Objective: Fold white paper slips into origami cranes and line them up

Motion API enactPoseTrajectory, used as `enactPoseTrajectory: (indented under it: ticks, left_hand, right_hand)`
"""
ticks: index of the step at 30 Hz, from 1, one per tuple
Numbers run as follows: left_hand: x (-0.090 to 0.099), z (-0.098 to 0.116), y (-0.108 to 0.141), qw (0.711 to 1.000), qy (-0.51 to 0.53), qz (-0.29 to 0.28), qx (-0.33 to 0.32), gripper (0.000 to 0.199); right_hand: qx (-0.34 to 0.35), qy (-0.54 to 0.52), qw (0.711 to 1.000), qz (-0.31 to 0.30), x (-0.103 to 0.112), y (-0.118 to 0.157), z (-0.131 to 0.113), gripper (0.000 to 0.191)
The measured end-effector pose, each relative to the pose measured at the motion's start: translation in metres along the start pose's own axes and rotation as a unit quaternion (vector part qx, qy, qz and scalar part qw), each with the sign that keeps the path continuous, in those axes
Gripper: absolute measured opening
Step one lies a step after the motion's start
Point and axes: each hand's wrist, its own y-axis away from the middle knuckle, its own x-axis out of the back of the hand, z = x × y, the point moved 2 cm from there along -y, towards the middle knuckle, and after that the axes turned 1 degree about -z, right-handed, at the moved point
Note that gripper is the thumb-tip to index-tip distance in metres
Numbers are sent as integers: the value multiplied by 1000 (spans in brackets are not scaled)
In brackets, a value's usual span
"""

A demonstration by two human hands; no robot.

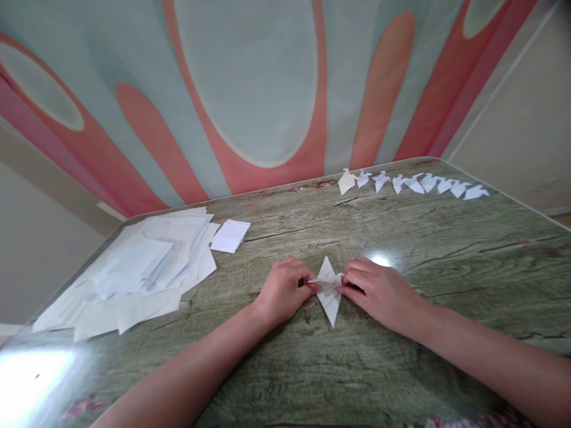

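Head view: both grips, left hand [288, 289] and right hand [379, 291], pinch opposite sides of the folded paper [329, 304], low over the wood-patterned surface [285, 368]. Uneven pulling could tear it or skew its creases, I'd say. No container that I can see.

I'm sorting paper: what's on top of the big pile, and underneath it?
A smaller white stack sits on the paper pile. Tabletop shows around its edges; whatever lies underneath is covered.
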Motion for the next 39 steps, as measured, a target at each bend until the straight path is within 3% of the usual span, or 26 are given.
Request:
enactPoseTrajectory:
  ticks: [4,10,13,18,24,36,39]
  left_hand:
    - [3,1,2,1000,-4,-14,1,17]
    - [5,4,2,1000,-16,-25,-9,11]
    - [3,10,2,999,-37,-30,-22,8]
    - [-2,14,1,997,-61,-31,-37,6]
    - [1,8,-1,997,-56,-42,-23,18]
    - [2,4,2,997,-58,-43,-17,16]
    - [-1,1,0,997,-68,-10,-16,10]
  right_hand:
    - [3,-18,1000,1,2,0,-1,11]
    - [-56,-54,997,24,2,0,-8,9]
    - [-53,-61,996,26,-4,-4,-12,2]
    - [-49,-51,997,21,-8,-8,-13,7]
    - [-43,-38,998,12,-4,-7,-8,12]
    - [-27,-31,999,8,-3,-1,1,11]
    - [-27,-38,999,27,-3,0,1,15]
